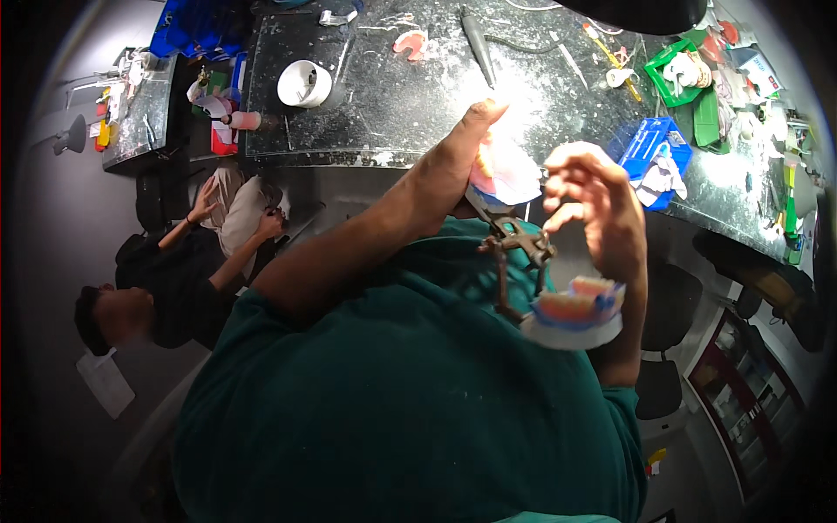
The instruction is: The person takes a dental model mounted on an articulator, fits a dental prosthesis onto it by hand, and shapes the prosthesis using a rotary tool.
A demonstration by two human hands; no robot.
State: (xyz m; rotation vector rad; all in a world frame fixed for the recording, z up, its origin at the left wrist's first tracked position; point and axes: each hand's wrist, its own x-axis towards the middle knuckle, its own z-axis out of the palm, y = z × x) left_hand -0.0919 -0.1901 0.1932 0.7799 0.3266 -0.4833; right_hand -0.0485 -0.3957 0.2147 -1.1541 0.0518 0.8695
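Scuffed black workbench (375,122) ahead; left hand (452,166) clasps a glare-washed pink-and-white dental cast (513,181) on a hinged brown metal frame (520,241); right hand (603,196), half-curled, seems empty

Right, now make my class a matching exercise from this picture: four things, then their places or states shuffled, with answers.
Things:
1. left hand
2. metal hinge
3. cup
4. pen-shaped tool

Places or states:
A. white, on the bench
B. between two tooth models
C. dark, lying on the bench
D. holding the far model

Pairs: 1-D, 2-B, 3-A, 4-C
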